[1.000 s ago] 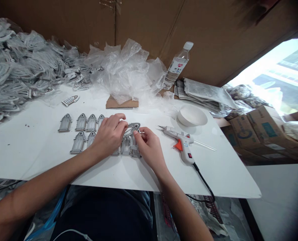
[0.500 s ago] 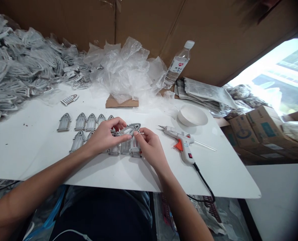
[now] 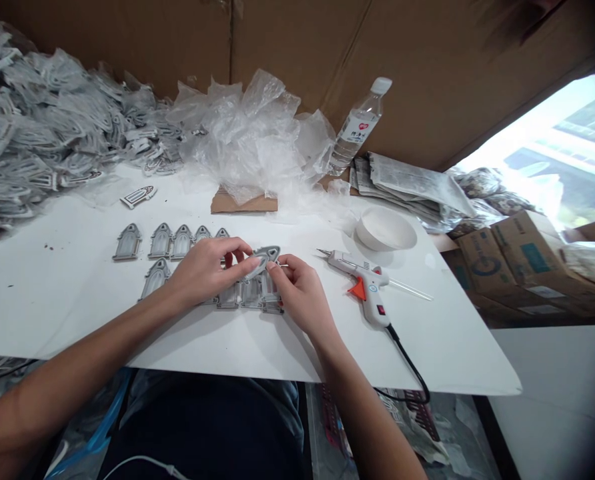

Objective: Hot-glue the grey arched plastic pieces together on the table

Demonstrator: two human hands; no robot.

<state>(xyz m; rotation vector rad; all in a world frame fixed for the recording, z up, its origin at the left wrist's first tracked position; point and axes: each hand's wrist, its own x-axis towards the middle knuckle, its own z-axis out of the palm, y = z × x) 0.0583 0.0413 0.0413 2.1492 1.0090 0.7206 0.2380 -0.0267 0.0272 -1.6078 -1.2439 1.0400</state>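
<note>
My left hand [image 3: 205, 269] and my right hand [image 3: 297, 290] meet over the middle of a white table [image 3: 227, 340]. Both pinch one grey arch-shaped plastic frame [image 3: 263, 255], lifted a little above the table and tilted. Under and beside the hands lie two rows of the same grey arched frames [image 3: 170, 241], flat and side by side; my hands hide part of the near row.
A white glue gun [image 3: 365, 287] with an orange trigger lies right of my hands, its cord running off the front edge. Behind it sit a white bowl [image 3: 385, 229], a water bottle [image 3: 357, 127], folded newspapers [image 3: 407, 183] and crumpled clear plastic [image 3: 255, 140]. Bagged grey frames [image 3: 37, 133] pile up at far left.
My left hand has drawn back slightly to the left, uncovering more frames in the far row. Both hands still hold the same frame, which has turned a little.
</note>
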